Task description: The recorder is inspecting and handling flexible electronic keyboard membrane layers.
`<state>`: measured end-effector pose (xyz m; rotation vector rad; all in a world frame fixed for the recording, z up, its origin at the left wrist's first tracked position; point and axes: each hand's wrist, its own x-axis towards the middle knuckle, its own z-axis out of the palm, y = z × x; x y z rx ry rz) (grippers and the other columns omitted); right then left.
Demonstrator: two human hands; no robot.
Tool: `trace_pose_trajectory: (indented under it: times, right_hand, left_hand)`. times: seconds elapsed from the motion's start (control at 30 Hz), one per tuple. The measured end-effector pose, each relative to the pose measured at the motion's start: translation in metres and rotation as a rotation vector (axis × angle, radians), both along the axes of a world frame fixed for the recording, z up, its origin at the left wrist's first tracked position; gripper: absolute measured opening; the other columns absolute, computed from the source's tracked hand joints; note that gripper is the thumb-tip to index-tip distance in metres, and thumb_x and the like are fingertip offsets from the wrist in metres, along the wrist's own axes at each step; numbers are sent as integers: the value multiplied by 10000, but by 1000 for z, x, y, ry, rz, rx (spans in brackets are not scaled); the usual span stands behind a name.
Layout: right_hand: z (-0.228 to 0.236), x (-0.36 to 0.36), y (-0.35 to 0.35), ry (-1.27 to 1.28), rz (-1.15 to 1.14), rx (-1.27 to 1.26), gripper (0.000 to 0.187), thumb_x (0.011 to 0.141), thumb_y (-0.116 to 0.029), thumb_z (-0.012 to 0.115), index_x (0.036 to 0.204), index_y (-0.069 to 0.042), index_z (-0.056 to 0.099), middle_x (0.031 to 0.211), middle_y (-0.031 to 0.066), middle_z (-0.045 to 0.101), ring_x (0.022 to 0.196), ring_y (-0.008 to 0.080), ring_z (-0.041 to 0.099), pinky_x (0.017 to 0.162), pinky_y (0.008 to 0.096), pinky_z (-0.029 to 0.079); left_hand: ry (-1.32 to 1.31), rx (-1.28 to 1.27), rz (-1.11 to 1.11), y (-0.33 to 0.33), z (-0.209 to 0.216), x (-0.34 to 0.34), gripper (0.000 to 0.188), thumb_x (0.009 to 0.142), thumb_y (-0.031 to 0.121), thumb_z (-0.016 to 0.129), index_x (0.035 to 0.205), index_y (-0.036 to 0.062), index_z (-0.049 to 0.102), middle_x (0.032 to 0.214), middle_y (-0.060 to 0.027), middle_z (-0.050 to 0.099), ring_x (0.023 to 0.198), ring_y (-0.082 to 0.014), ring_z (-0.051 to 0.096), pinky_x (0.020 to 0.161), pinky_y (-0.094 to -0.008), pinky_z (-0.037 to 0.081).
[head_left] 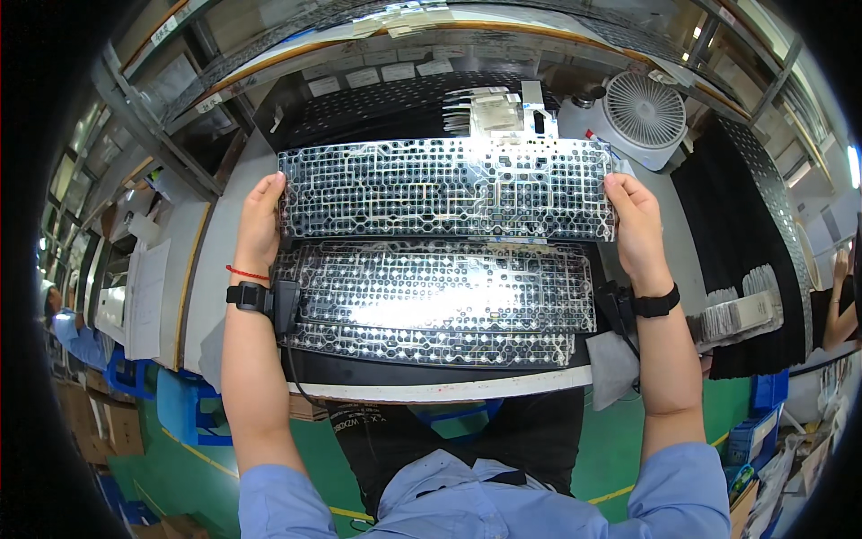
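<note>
Both my hands hold a keyboard membrane circuit sheet (395, 190) stretched level by its two short ends. It is clear and dark, covered with printed traces and rows of round spots, and a pale tail rises from its far edge. My left hand (259, 221) pinches the left end, thumb on top. At the right end, my right hand (639, 223) grips in the same way. Nearer to me, more membrane sheets (548, 283) lie overlapping on the table, with strong glare across their middle. How many are stacked cannot be told.
A white fan (645, 110) stands at the far right. Behind the held sheet lies a bundle of pale strips (492, 110). Black strips (732, 216) and a bundle of pale pieces (743, 313) are on the right. A grey cloth (615, 370) hangs at the near edge. Another person's arm (840, 310) shows far right.
</note>
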<state>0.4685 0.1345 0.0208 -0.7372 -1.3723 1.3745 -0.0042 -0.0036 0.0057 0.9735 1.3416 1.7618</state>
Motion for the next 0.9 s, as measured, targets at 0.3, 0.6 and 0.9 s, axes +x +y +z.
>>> trace_pose_trajectory:
  times: [0.3, 0.6, 0.9]
  right_hand:
    - [10, 3, -5, 1, -14, 23, 196, 987, -202, 556, 891, -43, 618, 761, -44, 604, 596, -13, 461, 536, 158, 347]
    - [1, 4, 1, 53, -3, 31, 238, 991, -192, 547, 819, -38, 603, 795, -2, 642, 673, 30, 556, 627, 188, 443]
    - [2, -1, -1, 37, -45, 57, 227, 984, -173, 561, 805, -40, 600, 759, -24, 611, 639, 16, 515, 582, 184, 411]
  left_hand:
    - [68, -29, 93, -4, -2, -4, 192, 974, 240, 576, 993, 68, 660, 590, 118, 408, 478, 11, 309, 441, -175, 213]
    - [65, -57, 6, -2, -4, -10, 210, 978, 213, 555, 1002, 34, 662, 877, 7, 656, 720, -44, 557, 632, -197, 413]
    - [62, -29, 82, 2, -7, -6, 215, 967, 230, 578, 1007, 45, 678, 693, 95, 571, 509, 27, 363, 446, -167, 241]
